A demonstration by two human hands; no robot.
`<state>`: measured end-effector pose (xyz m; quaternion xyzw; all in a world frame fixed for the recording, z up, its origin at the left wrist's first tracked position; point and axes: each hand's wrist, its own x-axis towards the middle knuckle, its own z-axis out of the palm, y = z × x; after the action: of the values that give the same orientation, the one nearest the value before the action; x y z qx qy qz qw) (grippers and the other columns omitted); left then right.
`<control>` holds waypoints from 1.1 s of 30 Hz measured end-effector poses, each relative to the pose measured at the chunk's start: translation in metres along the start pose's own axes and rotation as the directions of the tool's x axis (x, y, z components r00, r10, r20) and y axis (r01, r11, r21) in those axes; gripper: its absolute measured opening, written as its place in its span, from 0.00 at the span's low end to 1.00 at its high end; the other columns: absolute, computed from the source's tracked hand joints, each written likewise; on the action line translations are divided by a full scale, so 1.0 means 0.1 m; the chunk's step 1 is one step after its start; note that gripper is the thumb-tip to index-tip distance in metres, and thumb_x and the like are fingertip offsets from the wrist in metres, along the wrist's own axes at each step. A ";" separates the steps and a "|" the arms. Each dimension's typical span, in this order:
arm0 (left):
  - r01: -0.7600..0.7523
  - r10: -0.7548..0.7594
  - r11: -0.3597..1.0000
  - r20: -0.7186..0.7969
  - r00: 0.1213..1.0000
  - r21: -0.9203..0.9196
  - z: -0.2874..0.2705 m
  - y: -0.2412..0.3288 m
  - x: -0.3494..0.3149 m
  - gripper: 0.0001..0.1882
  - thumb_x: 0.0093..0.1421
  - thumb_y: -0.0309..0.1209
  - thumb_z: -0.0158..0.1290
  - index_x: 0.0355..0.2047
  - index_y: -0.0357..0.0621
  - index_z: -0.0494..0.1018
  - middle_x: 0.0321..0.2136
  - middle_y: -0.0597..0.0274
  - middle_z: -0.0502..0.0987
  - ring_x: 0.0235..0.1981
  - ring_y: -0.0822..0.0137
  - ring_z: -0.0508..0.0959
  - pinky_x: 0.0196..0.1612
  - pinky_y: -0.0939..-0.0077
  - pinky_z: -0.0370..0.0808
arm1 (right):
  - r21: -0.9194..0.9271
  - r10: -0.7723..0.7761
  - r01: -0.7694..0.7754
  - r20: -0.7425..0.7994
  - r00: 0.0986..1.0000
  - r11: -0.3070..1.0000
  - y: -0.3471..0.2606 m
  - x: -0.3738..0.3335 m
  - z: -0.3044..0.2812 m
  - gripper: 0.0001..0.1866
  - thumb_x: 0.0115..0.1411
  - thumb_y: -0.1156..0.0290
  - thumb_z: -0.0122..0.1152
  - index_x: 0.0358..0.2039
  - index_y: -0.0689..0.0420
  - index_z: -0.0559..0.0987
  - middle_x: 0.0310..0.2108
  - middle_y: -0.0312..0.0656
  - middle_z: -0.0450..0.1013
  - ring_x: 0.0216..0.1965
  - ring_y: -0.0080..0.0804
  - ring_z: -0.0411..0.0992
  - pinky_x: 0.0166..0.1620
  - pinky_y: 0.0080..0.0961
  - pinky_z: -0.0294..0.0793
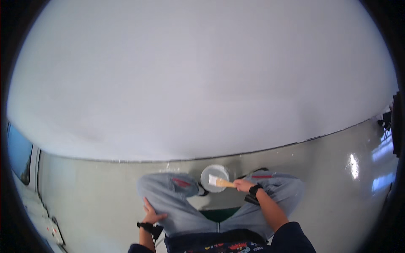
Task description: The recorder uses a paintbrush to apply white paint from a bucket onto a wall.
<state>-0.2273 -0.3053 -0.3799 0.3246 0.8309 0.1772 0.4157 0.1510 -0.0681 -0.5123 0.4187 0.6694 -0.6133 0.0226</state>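
Note:
My right hand [244,185] grips the wooden handle of a flat paintbrush [222,182]. The brush points left, its white bristle end over a round white bucket [205,172] on the floor between my feet. Whether the bristles touch what is in the bucket, I cannot tell. On my left thigh rests my left hand [151,214], fingers spread and holding nothing. Both wrists wear black bands.
A large pale wall [202,84] rises in front, meeting the grey glossy floor [97,185] along a dark line. Under me is a green seat [220,214]. At the far left is a window [20,156]; dark items stand at the right rim.

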 end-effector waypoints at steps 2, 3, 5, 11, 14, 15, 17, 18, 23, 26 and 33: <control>0.047 -0.048 0.998 0.004 0.999 0.047 -0.04 0.05 -0.04 0.72 0.26 0.39 0.66 0.49 0.42 0.13 0.51 0.32 0.22 0.56 0.44 0.27 0.56 0.59 0.38 | 0.054 -0.026 0.024 0.034 0.999 0.998 -0.13 -0.03 -0.06 0.05 0.51 0.72 0.44 0.24 0.58 0.69 0.17 0.31 0.63 0.19 0.19 0.60 0.25 0.19 0.61; 0.068 -0.067 0.996 -0.023 0.998 0.064 -0.03 -0.04 0.00 0.73 0.25 0.40 0.66 0.49 0.43 0.12 0.52 0.34 0.26 0.56 0.46 0.32 0.56 0.60 0.41 | 0.051 -0.039 0.036 0.063 0.997 0.998 -0.23 -0.06 -0.15 0.05 0.52 0.71 0.44 0.25 0.58 0.69 0.17 0.31 0.63 0.19 0.18 0.60 0.25 0.17 0.60; 0.077 -0.074 0.995 -0.038 0.997 0.064 -0.01 -0.03 0.05 0.73 0.24 0.38 0.67 0.49 0.45 0.11 0.53 0.35 0.29 0.56 0.46 0.38 0.55 0.61 0.46 | 0.046 -0.038 0.035 0.064 0.997 0.998 -0.32 -0.22 -0.29 0.06 0.53 0.71 0.45 0.26 0.58 0.69 0.17 0.30 0.62 0.19 0.16 0.59 0.24 0.16 0.59; 0.028 -0.028 1.000 -0.006 1.000 -0.007 -0.05 -0.04 0.13 0.72 0.25 0.36 0.67 0.49 0.44 0.12 0.50 0.28 0.20 0.55 0.40 0.29 0.55 0.55 0.40 | 0.507 -0.093 0.238 -0.295 0.951 0.828 -1.12 -0.92 -0.69 0.07 0.56 0.69 0.45 0.29 0.59 0.69 0.16 0.29 0.61 0.16 0.14 0.56 0.18 0.09 0.54; 0.047 -0.048 0.998 -0.015 0.999 -0.040 -0.03 -0.08 0.11 0.73 0.24 0.36 0.67 0.49 0.45 0.12 0.50 0.28 0.21 0.55 0.40 0.30 0.55 0.56 0.42 | 0.529 -0.161 0.433 -0.482 0.861 0.730 -1.53 -1.23 -0.86 0.07 0.57 0.68 0.42 0.30 0.57 0.67 0.17 0.30 0.60 0.13 0.12 0.53 0.17 0.08 0.53; 0.025 -0.026 0.998 -0.012 1.000 -0.054 -0.03 -0.08 0.12 0.72 0.25 0.36 0.66 0.49 0.44 0.12 0.50 0.29 0.21 0.55 0.43 0.30 0.55 0.57 0.41 | 0.529 -0.187 0.516 -0.554 0.811 0.674 -1.75 -1.31 -0.91 0.08 0.58 0.68 0.40 0.30 0.58 0.66 0.17 0.30 0.59 0.12 0.12 0.52 0.16 0.08 0.52; -0.038 0.038 0.999 -0.027 0.999 0.005 0.00 -0.33 0.23 0.72 0.25 0.34 0.66 0.49 0.44 0.12 0.50 0.30 0.21 0.55 0.44 0.28 0.56 0.59 0.40 | 0.513 -0.206 0.597 -0.626 0.752 0.617 -2.12 -1.40 -0.96 0.08 0.58 0.68 0.39 0.31 0.58 0.65 0.17 0.30 0.58 0.12 0.13 0.51 0.15 0.09 0.52; -0.042 0.042 0.999 -0.018 0.999 0.001 0.03 -0.37 0.24 0.72 0.25 0.34 0.66 0.49 0.44 0.12 0.50 0.30 0.21 0.55 0.44 0.28 0.56 0.59 0.40 | 0.487 -0.270 0.690 -0.675 0.686 0.536 -2.28 -1.40 -0.97 0.09 0.58 0.67 0.38 0.33 0.58 0.65 0.16 0.31 0.57 0.11 0.14 0.51 0.14 0.10 0.50; -0.070 0.068 0.995 -0.043 0.997 -0.065 0.05 -0.36 0.20 0.71 0.25 0.33 0.65 0.50 0.46 0.13 0.51 0.32 0.21 0.55 0.43 0.27 0.55 0.56 0.38 | 0.389 -0.365 0.830 -0.763 0.533 0.398 -3.05 -1.33 -0.87 0.11 0.58 0.67 0.38 0.36 0.59 0.64 0.15 0.32 0.55 0.10 0.16 0.50 0.13 0.12 0.48; -0.083 0.076 0.990 -0.057 0.995 -0.118 0.09 -0.39 0.19 0.71 0.25 0.34 0.66 0.50 0.49 0.13 0.51 0.31 0.21 0.55 0.43 0.27 0.55 0.54 0.37 | 0.381 -0.410 0.848 -0.752 0.516 0.369 -3.36 -1.17 -0.81 0.11 0.58 0.67 0.38 0.36 0.59 0.64 0.15 0.32 0.55 0.10 0.15 0.50 0.13 0.11 0.47; -0.088 0.079 0.984 -0.059 0.995 -0.156 0.06 -0.31 0.12 0.71 0.25 0.35 0.66 0.50 0.49 0.13 0.50 0.29 0.21 0.55 0.42 0.27 0.55 0.54 0.36 | 0.349 -0.429 0.879 -0.774 0.465 0.324 -3.65 -0.93 -0.72 0.11 0.59 0.66 0.39 0.35 0.60 0.65 0.15 0.29 0.57 0.10 0.11 0.50 0.13 0.09 0.46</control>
<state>-0.2395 -0.3192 -0.4080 0.3202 0.8106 0.2686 0.4102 0.0313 -0.0200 -0.1515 0.2162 0.4560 -0.6180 -0.6028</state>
